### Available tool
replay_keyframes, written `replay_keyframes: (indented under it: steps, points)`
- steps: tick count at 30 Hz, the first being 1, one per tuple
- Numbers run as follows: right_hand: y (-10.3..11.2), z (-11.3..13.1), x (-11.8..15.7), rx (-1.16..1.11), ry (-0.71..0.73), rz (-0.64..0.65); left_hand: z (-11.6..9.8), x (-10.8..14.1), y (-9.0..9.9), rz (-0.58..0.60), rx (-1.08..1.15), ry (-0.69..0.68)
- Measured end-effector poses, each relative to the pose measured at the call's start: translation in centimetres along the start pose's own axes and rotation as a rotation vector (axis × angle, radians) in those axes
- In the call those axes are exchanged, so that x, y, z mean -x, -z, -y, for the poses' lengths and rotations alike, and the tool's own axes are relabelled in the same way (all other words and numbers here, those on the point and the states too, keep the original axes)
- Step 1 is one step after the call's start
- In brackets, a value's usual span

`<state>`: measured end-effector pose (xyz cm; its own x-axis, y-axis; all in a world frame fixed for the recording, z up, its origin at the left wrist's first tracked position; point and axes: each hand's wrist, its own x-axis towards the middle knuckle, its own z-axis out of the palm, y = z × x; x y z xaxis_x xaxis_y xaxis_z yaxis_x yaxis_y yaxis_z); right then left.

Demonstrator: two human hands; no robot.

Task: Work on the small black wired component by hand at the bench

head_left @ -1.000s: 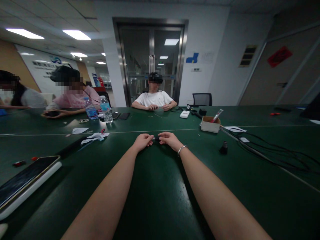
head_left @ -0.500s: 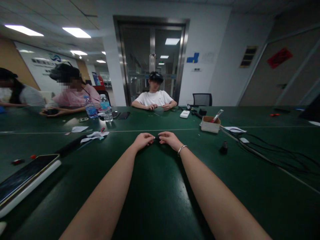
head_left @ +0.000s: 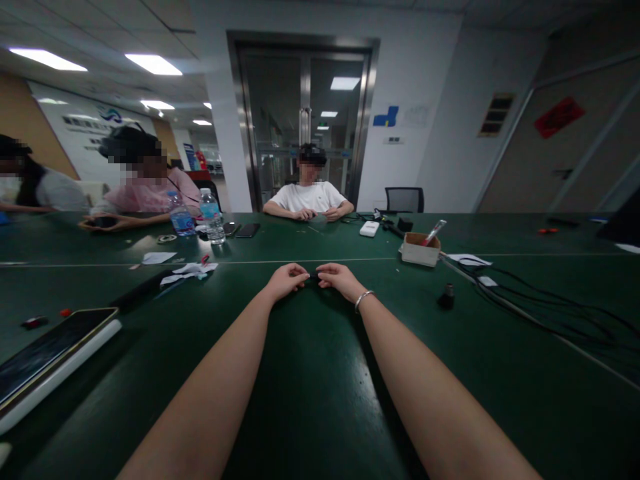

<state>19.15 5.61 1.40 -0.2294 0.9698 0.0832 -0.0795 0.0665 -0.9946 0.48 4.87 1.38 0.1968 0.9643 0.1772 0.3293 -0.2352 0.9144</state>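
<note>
Between my two hands is a small black piece point(head_left: 314, 275), too small and too far covered by fingers to tell its kind. My left hand point(head_left: 287, 283) pinches it from the left side with thumb and fingertips. From the right, my right hand point(head_left: 341, 280), with a silver bangle on the wrist, has its fingers closed on the other end. Both hands are low over the green table point(head_left: 320, 373), and the fingertips almost meet.
A small box point(head_left: 421, 251) with a tool in it stands right of centre, near a dark cylindrical part point(head_left: 447, 297) and black cables point(head_left: 555, 300). On the left are a phone point(head_left: 55, 353), paper scraps point(head_left: 187, 272) and water bottles point(head_left: 213, 217). People sit across the table.
Hardly anything differs. My hands stay in the same place, both closed on the small black piece, with only a tiny shift of the fingers.
</note>
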Motion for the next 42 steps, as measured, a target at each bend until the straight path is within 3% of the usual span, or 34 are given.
replay_keyframes:
  steps: [19,27,42]
  points:
    - [0.0,-0.04,0.0,0.003,-0.005,-0.003,-0.07,0.04,0.09,0.073,0.049,-0.013]
    - [0.09,-0.13,-0.07,0.025,-0.005,0.0,-0.19,0.08,0.05,0.025,-0.027,0.007]
    - [0.1,-0.07,0.04,0.015,0.013,0.007,-0.13,-0.13,-0.16,0.034,0.079,0.04]
